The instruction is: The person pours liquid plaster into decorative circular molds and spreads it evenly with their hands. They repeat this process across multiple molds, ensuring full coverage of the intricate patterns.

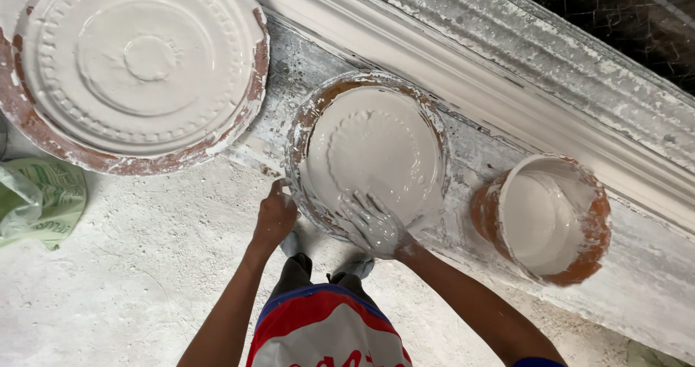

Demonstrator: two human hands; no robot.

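- The left hand (275,218) is gripping the near rim of the small round mould (318,114), fingers curled over the edge.
- The right hand (376,226), fingers spread flat and holding nothing, is lying in the mould's wet white plaster (384,142).
- One orange bucket (583,255) is holding white plaster to the right, apart.
- One large plaster-filled mould (253,77) is sitting farther left: two moulds.

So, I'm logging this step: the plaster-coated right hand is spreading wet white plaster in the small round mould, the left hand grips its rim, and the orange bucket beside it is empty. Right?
Not quite. The head view shows the orange bucket holds white plaster, not nothing. The rest stands: the plaster-coated right hand spreads in the small round mould while the left hand grips its rim.
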